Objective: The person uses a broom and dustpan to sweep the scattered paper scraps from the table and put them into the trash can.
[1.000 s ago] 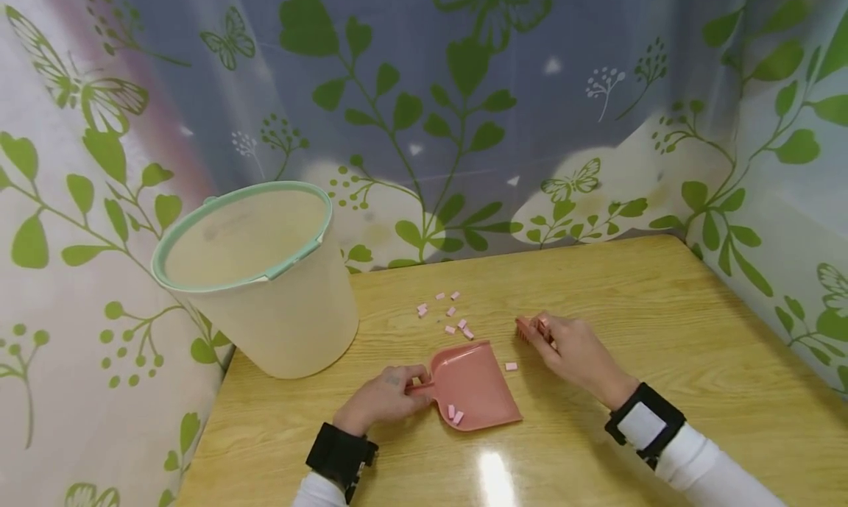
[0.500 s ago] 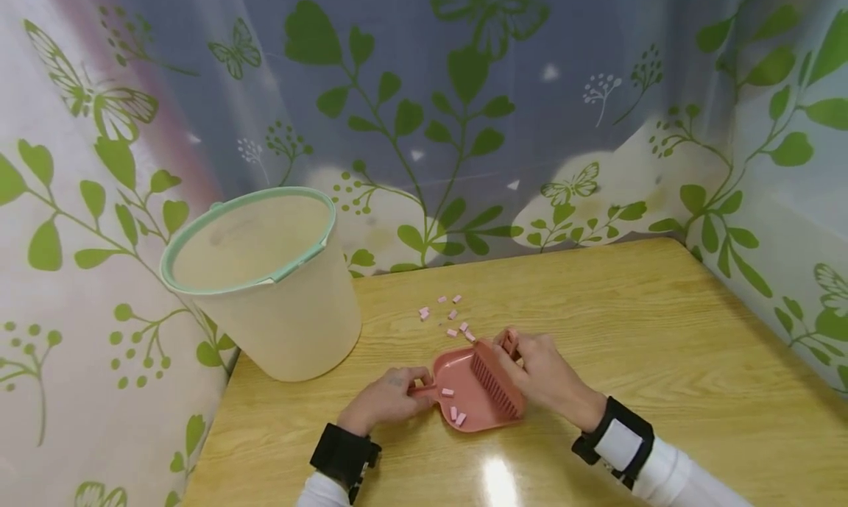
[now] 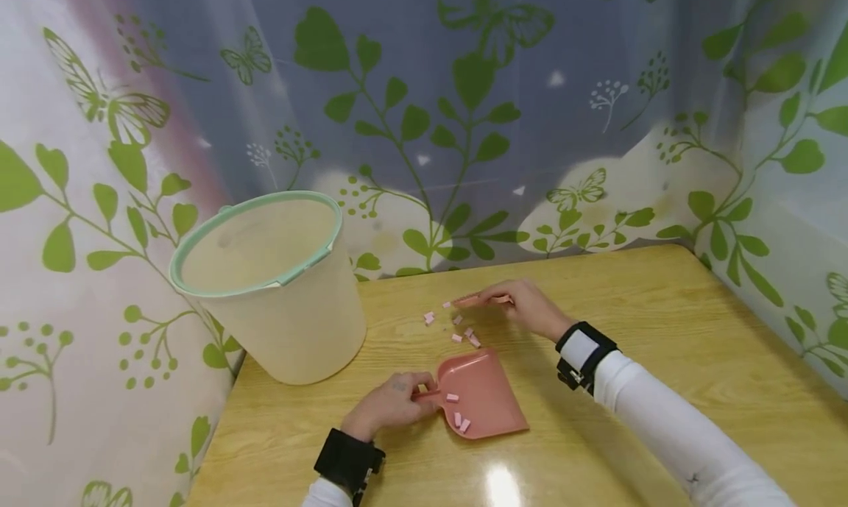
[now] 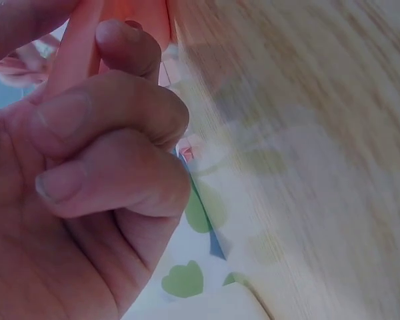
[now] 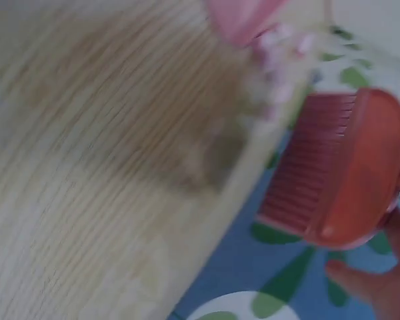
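Observation:
My left hand [image 3: 392,402] grips the short handle of a pink dustpan [image 3: 489,396] lying on the table, its wide lip facing right. Inside the pan, near the handle, lie 3 small pink blocks [image 3: 458,420]. In the left wrist view, curled fingers [image 4: 113,160] wrap the handle [image 4: 77,50]. My right hand [image 3: 528,306] holds a small pink brush [image 3: 472,299] above the far part of the table, beside several loose pink blocks [image 3: 457,338]. The right wrist view shows the brush's bristles [image 5: 310,157] pointing away from the fingers.
A cream bucket [image 3: 305,338] with a green rim stands at the table's left, behind the left hand. Curtains [image 3: 384,124] printed with leaves and butterflies hang behind and along both sides. The wooden table [image 3: 629,301] extends to the right of the dustpan.
The brush was right of the pan, then over it, and is now up beyond the loose blocks. One block beside the lip moved into the pan. The left hand keeps its grip.

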Motion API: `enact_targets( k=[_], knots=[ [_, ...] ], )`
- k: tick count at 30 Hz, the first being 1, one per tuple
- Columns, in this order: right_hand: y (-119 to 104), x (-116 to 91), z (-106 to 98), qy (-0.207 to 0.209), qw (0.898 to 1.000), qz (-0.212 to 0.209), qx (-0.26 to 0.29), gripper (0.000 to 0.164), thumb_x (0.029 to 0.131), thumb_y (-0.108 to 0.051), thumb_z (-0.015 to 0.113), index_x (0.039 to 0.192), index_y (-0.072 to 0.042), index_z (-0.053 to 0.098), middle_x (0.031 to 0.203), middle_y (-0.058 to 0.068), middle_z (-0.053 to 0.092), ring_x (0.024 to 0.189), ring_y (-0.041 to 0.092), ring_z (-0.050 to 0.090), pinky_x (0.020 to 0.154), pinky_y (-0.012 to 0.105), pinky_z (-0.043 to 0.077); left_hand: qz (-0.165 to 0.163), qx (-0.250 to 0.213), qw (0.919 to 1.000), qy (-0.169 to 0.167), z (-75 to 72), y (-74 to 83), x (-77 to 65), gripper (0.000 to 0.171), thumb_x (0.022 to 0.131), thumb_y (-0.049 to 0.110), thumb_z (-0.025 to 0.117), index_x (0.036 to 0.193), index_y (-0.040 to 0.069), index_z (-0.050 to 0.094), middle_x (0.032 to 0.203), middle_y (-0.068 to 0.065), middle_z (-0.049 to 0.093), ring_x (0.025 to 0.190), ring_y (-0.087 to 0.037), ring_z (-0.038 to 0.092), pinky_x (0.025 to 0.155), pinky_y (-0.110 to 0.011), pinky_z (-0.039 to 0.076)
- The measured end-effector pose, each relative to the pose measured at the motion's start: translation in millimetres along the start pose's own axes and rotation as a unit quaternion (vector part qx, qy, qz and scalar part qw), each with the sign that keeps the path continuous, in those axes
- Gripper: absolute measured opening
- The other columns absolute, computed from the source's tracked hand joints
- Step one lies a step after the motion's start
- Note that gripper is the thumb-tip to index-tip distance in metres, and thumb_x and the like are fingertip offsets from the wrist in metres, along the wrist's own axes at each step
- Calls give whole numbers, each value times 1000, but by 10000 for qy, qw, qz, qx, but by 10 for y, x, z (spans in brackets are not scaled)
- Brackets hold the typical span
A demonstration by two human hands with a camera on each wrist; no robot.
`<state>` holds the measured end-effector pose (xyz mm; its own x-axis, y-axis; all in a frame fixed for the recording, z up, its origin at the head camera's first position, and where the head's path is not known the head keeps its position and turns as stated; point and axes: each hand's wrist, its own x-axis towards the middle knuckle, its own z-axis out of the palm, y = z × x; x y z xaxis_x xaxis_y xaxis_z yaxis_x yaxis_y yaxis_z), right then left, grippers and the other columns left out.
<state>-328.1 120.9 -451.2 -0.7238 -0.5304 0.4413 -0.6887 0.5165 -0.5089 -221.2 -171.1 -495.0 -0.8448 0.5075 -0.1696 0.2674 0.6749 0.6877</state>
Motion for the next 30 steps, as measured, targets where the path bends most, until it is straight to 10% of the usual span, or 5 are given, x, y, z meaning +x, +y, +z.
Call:
enact_targets(
  k=[7,19,30],
  knots=[
    [296,28,93,-287,9994,-157,120,43,83,25,54,98,-7,79,109,12,76,103,34,71,89,51,56,29,-26,10000,-44,54,16,3,16,98,35,67,101,19,68,74,6,56,64,-9,51,58,-25,39],
    [326,-366,-551,-886,9927,629,518,32,90,15,64,90,-14,77,104,7,76,105,33,69,96,55,50,-60,3,10000,-27,-26,-8,-21,14,98,31,66,105,20,67,69,7,51,58,-10,48,54,-26,36],
    [254,-451,-487,-936,9920,171,834,27,92,7,68,88,-19,77,106,8,77,100,28,72,86,36,56,-11,-23,10000,-63,-15,5,-7,16,98,30,66,108,18,67,71,5,52,59,-10,49,55,-25,38]
  ],
)
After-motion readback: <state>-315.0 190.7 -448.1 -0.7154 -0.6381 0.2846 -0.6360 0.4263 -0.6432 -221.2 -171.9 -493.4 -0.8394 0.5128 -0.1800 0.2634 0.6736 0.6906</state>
